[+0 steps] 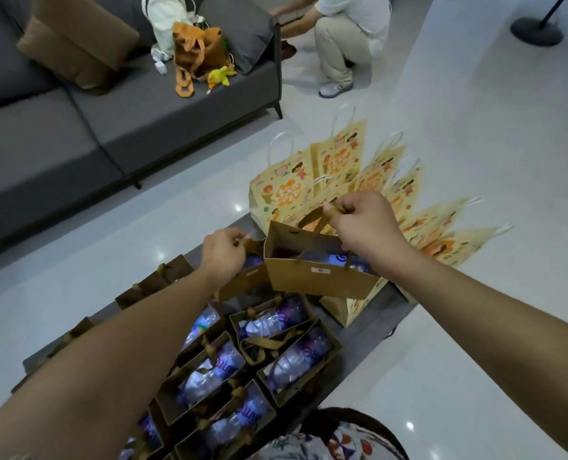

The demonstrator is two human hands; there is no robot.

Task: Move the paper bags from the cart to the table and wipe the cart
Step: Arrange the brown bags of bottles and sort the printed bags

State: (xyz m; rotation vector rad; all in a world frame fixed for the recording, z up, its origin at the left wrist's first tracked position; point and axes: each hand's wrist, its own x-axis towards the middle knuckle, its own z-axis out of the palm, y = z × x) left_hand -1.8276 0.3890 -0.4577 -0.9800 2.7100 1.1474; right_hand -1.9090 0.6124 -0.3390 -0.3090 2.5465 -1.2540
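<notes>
Item 1. My right hand [363, 224], fingers curled tight round the ribbon handle of a brown bag [319, 273]: stiff kraft paper, boxy, sharp folded edges, a small white label on its near face, a plastic bottle inside. The bag hangs clear of the others.

Item 2. My left hand [224, 252], at 9 o'clock of that bag, pinching the ribbon handle of a second brown bag [242, 283], which sits just behind and touching the first.

Item 3. Rows of brown bags [242, 366], at 6 o'clock of my hands: same kraft paper, open tops, knotted brown ribbon handles, each holding a crinkled clear bottle with a purple label. They stand packed side to side on a grey flat surface [385, 310]; I cannot tell whether this is the cart or the counter. Its bare strip shows at 3 o'clock of the rows, ending in a straight edge.

Item 4. Yellow printed bags [289, 187], at 12 to 2 o'clock: thinner paper, cartoon pictures, white twisted-cord handles, fanned out and leaning on one another.

Item 5. Floor [475, 127]: pale glossy tiles, open room at 1 to 3 o'clock and again at 9 o'clock beside the rows.

Item 6. Grey sofa [143, 104], at 10 o'clock: woven fabric, brown cushions, an orange cloth bag [196, 51] on the seat.

Item 7. A crouching person [345, 31] at 12 o'clock, by the sofa's end.
</notes>
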